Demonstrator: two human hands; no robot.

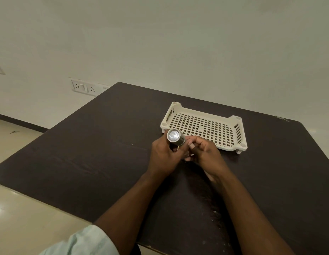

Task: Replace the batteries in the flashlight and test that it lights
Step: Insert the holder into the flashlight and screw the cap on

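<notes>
Head view: a person's left hand (164, 155) wraps its grip closed around a silver flashlight (175, 137), lens end raised toward the camera, above the middle of a dark worktop (86, 153). Whether the lens is lit or only reflecting cannot be told. Just beside it, the right hand (204, 153) curls its fingers (192, 145) against the flashlight's barrel near the head; whether that grip has hold of the torch or of anything small cannot be told. Behind the hands, toward the far right corner of the worktop, a cream perforated tray (233, 119) stands on short feet, its near left corner just beyond the flashlight's head. A pale sleeve (86, 242) shows at the near edge.
</notes>
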